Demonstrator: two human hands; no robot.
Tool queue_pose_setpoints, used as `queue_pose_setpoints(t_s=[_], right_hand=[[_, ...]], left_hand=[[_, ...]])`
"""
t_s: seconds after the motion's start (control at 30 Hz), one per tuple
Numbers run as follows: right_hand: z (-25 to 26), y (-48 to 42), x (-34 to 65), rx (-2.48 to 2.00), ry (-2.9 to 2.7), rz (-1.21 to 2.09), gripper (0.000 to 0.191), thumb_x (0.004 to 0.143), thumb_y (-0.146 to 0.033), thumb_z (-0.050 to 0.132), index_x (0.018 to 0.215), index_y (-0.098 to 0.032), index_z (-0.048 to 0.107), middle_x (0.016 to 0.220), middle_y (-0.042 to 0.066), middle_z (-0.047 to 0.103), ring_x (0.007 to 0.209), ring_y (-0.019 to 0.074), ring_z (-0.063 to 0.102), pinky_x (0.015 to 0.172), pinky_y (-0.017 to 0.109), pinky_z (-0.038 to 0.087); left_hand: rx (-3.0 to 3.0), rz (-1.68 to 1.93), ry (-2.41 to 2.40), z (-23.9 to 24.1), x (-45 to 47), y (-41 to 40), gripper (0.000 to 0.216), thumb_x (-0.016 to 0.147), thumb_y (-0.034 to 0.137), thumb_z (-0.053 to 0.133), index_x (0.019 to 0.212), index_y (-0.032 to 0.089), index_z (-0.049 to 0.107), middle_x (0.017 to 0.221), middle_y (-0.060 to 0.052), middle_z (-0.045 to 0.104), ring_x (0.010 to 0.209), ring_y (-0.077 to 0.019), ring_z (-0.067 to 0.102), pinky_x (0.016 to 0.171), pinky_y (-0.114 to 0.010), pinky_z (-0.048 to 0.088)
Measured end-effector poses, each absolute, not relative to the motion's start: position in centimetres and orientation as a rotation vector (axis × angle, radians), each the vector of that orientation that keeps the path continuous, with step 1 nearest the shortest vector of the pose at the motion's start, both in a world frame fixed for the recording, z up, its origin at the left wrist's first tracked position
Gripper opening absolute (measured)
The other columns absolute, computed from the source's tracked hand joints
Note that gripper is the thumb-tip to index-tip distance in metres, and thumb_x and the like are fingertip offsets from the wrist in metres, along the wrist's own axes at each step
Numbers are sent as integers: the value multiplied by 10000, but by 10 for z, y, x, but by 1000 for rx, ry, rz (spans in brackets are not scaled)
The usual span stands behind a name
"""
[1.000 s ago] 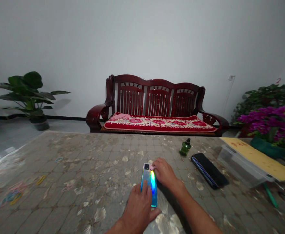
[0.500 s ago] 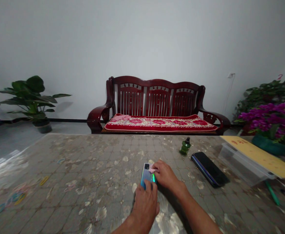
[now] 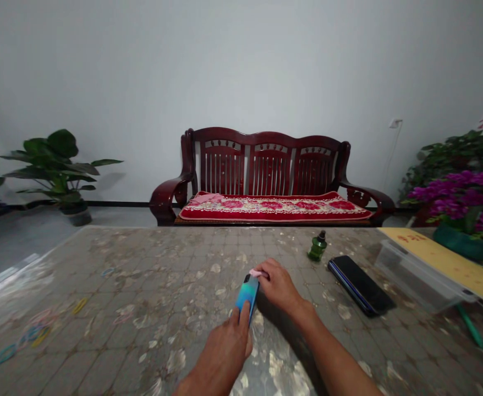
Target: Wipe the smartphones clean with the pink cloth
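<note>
Half a second ago the phone (image 3: 246,291) lay back up between the hands, with the cloth on its back beside the camera patch; now it is tipped so that its right side edge shows, and the cloth (image 3: 257,273) has moved up to its top end. In the wiping at hand, this looks like a shift from the flat back to the rim. The left hand (image 3: 228,340) grasps the phone by its lower part, fingers laid along the back; whether the phone is clear of the bench (image 3: 142,286) underneath, I cannot tell. The right hand (image 3: 280,286) pinches the pink cloth in its fingertips against the phone's top corner, just beyond the left fingers.

The bench has a patterned grey-brown cover. Beyond the right hand and to its right stands a green bottle (image 3: 317,248), with a black case (image 3: 361,285) lying nearer. Farther right is a clear box (image 3: 415,278) under a yellow board (image 3: 435,258). Well to the left of the left hand lie coloured bands (image 3: 40,336).

Straight ahead of the hands, past the bench, is a dark red wooden sofa (image 3: 266,159) against a pale wall (image 3: 266,66). A leafy plant (image 3: 62,165) stands far left, purple flowers (image 3: 468,190) far right.
</note>
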State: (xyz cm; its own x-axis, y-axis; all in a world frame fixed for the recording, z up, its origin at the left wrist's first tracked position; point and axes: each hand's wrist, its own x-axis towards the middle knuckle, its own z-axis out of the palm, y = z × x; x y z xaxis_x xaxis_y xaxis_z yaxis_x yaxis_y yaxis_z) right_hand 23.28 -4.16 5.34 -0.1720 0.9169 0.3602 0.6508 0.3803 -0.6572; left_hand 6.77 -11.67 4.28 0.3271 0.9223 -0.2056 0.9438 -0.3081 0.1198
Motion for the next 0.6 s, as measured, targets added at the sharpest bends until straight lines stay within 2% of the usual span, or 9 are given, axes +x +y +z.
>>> queue_pose_setpoints(t_s=[0.27,0.6], right_hand=[[58,-68,206,-1148,-2078,432,250,849,-74,523,931,-213,715,885,31,639,892,174,571,804,267,426],[65,-42,213,-1276,-1991,382,230,880,-93,512,899,-194,717,875,32,631,867,168,566,812,263,436]], left_hand=[[2215,-72,1731,56,49,-113,613,907,52,386,1505,190,379,1173,-150,723,961,-268,739,812,-333,568],[2216,-154,1709,64,39,-113,576,948,82,374,1514,185,363,1195,-142,716,1039,-274,715,849,-335,549]])
